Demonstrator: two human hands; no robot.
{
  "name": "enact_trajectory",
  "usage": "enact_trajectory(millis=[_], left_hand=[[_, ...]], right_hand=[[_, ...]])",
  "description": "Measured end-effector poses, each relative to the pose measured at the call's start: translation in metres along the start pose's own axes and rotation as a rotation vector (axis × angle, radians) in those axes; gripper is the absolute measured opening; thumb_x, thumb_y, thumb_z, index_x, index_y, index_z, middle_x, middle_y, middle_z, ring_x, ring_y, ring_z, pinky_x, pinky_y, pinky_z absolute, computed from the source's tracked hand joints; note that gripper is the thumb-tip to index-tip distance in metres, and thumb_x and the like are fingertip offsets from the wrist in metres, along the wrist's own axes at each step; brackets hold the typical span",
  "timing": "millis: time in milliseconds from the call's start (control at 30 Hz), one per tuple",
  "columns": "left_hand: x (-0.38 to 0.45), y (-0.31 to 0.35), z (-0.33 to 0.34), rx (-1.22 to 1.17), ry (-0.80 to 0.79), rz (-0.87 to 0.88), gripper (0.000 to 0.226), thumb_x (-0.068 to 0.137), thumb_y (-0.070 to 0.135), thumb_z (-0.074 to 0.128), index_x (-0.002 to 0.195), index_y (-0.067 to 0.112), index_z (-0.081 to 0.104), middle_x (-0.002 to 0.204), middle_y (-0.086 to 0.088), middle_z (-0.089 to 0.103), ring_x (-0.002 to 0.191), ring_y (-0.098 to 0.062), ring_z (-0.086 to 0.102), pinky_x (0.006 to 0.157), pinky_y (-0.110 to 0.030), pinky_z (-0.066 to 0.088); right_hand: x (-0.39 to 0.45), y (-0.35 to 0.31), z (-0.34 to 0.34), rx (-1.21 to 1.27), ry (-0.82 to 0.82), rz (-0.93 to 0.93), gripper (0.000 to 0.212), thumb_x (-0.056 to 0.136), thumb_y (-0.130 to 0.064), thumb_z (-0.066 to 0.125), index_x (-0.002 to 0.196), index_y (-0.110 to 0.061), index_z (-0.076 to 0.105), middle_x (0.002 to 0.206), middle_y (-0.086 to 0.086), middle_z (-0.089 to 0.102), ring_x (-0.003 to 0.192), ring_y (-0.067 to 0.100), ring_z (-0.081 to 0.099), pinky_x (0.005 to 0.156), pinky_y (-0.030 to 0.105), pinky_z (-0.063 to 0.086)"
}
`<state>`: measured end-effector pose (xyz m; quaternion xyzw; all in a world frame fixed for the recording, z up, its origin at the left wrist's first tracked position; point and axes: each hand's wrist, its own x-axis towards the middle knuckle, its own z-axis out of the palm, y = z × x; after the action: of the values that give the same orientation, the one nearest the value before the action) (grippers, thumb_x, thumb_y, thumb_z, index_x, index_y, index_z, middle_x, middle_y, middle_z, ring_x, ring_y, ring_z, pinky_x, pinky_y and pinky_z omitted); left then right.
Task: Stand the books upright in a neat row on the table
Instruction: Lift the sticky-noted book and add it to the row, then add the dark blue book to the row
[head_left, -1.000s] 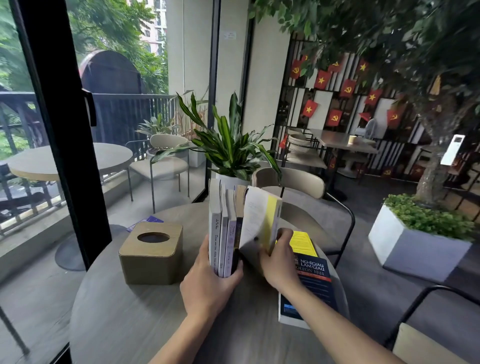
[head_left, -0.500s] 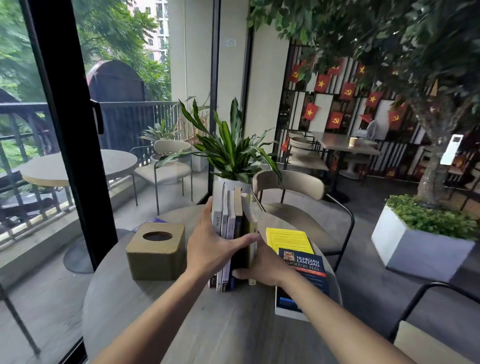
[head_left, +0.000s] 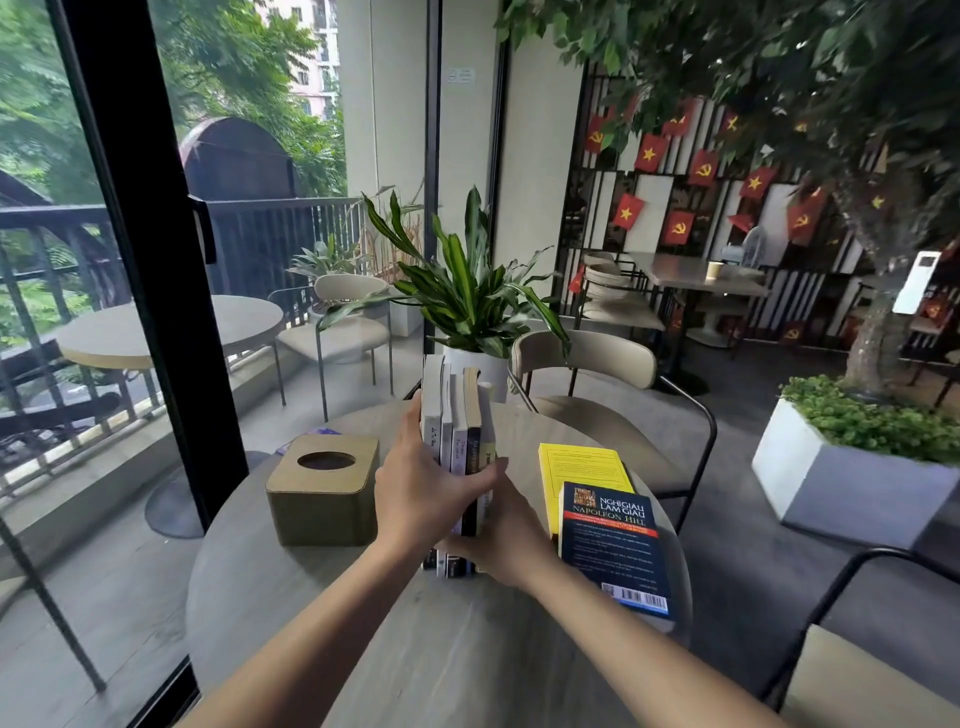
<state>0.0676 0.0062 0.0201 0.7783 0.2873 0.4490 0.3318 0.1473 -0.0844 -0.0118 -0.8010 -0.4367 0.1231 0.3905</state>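
- Five upright books (head_left: 457, 447) stand mid-bench (head_left: 311, 597), beside the tissue box (head_left: 323, 488), clamped between left hand (head_left: 421, 499) and right hand (head_left: 501, 540).
- Two flat books (head_left: 605, 525) lie right of the row, long axes pointing away, nearer the right hand.

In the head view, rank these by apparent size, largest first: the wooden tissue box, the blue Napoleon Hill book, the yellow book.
1. and 2. Blue Napoleon Hill book and wooden tissue box: similar, and the book lies nearer the camera, so unranked.
3. Yellow book, partly covered by the blue one.
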Motion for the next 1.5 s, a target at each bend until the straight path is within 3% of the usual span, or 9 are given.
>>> enact_trajectory(millis=[267, 333, 433, 600, 833, 967, 1133, 1367, 1500], left_hand=[[0.000, -0.002, 0.001, 0.048, -0.003, -0.020, 0.104, 0.053, 0.067, 0.080, 0.140, 0.033, 0.034, 0.109, 0.004, 0.069, 0.092, -0.019, 0.069, 0.074, -0.044, 0.058], [0.001, -0.002, 0.001, 0.055, -0.010, -0.023, 0.103, 0.054, 0.068, 0.079, 0.139, 0.034, 0.033, 0.105, 0.003, 0.070, 0.088, -0.020, 0.069, 0.073, -0.045, 0.058], [0.001, -0.004, 0.001, 0.047, -0.019, -0.025, 0.104, 0.054, 0.069, 0.079, 0.139, 0.035, 0.031, 0.106, 0.003, 0.071, 0.089, -0.021, 0.070, 0.073, -0.046, 0.059], [0.000, -0.005, 0.002, 0.043, -0.022, -0.035, 0.104, 0.055, 0.070, 0.078, 0.140, 0.037, 0.028, 0.098, 0.001, 0.071, 0.080, -0.021, 0.070, 0.068, -0.046, 0.060], [-0.001, -0.006, 0.002, 0.049, -0.022, -0.026, 0.102, 0.059, 0.067, 0.080, 0.140, 0.033, 0.029, 0.100, 0.000, 0.071, 0.082, -0.021, 0.069, 0.069, -0.045, 0.060], [-0.001, -0.005, 0.002, 0.054, -0.018, -0.038, 0.101, 0.060, 0.065, 0.082, 0.140, 0.031, 0.031, 0.097, -0.001, 0.071, 0.081, -0.021, 0.069, 0.069, -0.043, 0.059], [-0.001, -0.004, 0.001, 0.044, -0.024, -0.036, 0.093, 0.059, 0.064, 0.082, 0.132, 0.035, 0.033, 0.093, -0.001, 0.071, 0.081, -0.022, 0.069, 0.067, -0.039, 0.057], [-0.001, -0.003, -0.001, 0.041, -0.017, -0.026, 0.096, 0.059, 0.064, 0.084, 0.137, 0.032, 0.036, 0.101, 0.003, 0.072, 0.087, -0.020, 0.069, 0.074, -0.042, 0.058], [-0.001, -0.002, -0.002, 0.053, -0.008, -0.012, 0.098, 0.059, 0.068, 0.082, 0.138, 0.033, 0.037, 0.108, 0.006, 0.070, 0.091, -0.017, 0.069, 0.075, -0.040, 0.058]], right_hand=[[-0.018, 0.011, -0.025, -0.143, -0.098, -0.056, 0.081, 0.074, -0.024, 0.072, 0.145, -0.032, 0.033, 0.129, -0.003, 0.060, 0.120, 0.016, 0.057, 0.099, 0.038, 0.050], [-0.029, 0.015, -0.038, -0.333, 0.037, -0.033, 0.075, 0.084, -0.028, 0.066, 0.151, -0.024, 0.032, 0.143, 0.001, 0.049, 0.134, 0.021, 0.041, 0.111, 0.037, 0.036], [-0.043, 0.030, -0.062, -0.589, 0.259, 0.134, 0.062, 0.089, -0.053, 0.054, 0.139, -0.017, 0.042, 0.137, 0.004, 0.049, 0.127, 0.026, 0.042, 0.103, 0.039, 0.040], [-0.054, 0.070, -0.088, -0.594, 0.200, 0.530, 0.102, 0.067, -0.083, 0.056, 0.135, -0.011, 0.035, 0.133, 0.013, 0.047, 0.122, 0.033, 0.050, 0.092, 0.042, 0.048], [-0.054, 0.086, -0.098, -0.276, 0.128, 0.674, 0.126, 0.033, -0.090, 0.069, 0.129, -0.012, 0.047, 0.124, 0.005, 0.062, 0.110, 0.024, 0.063, 0.080, 0.032, 0.050], [-0.051, 0.099, -0.092, -0.036, 0.220, 0.573, 0.081, 0.029, -0.077, 0.077, 0.092, -0.026, 0.072, 0.094, -0.006, 0.075, 0.087, 0.015, 0.070, 0.083, 0.037, 0.057], [-0.050, 0.078, -0.085, 0.101, 0.459, 0.469, 0.036, 0.079, -0.048, 0.062, 0.090, -0.014, 0.057, 0.095, 0.010, 0.068, 0.086, 0.028, 0.065, 0.081, 0.048, 0.054], [-0.042, 0.033, -0.058, 0.074, 0.649, 0.133, 0.020, 0.098, -0.027, 0.055, 0.100, -0.011, 0.043, 0.090, -0.005, 0.055, 0.082, 0.018, 0.055, 0.058, 0.018, 0.039], [-0.020, 0.035, -0.030, 0.219, 0.703, 0.045, 0.020, 0.096, -0.019, 0.059, 0.103, -0.011, 0.042, 0.101, 0.008, 0.065, 0.091, 0.030, 0.064, 0.068, 0.027, 0.042]])
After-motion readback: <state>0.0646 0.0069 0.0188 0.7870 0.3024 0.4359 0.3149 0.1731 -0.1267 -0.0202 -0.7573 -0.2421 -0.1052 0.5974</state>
